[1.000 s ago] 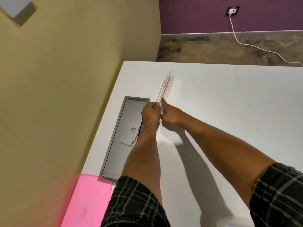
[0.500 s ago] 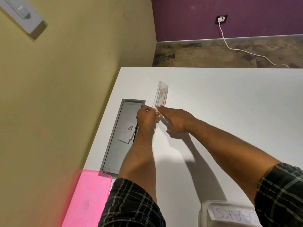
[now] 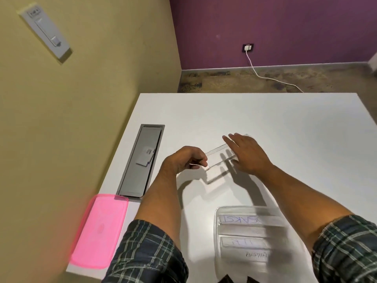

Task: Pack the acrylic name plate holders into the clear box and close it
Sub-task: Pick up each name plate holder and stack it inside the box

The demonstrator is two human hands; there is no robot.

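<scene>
A clear acrylic name plate holder (image 3: 217, 158) hangs just above the white table (image 3: 285, 123), turned crosswise. My left hand (image 3: 188, 158) pinches its left end. My right hand (image 3: 247, 153) lies over its right end with the fingers stretched out. The clear box (image 3: 219, 242) stands open at the near edge, with other name plate holders (image 3: 251, 231) lying inside it. The pink lid (image 3: 100, 229) lies flat at the table's near left corner.
A grey cable tray (image 3: 140, 160) with a white card (image 3: 145, 158) in it is sunk into the table's left side. A yellow wall runs close along the left. A white cable (image 3: 265, 76) crosses the floor beyond the table.
The holder was carried back toward me and turned from lengthwise to crosswise. My right hand has shifted to its right end. The view dropped, and the clear box now shows.
</scene>
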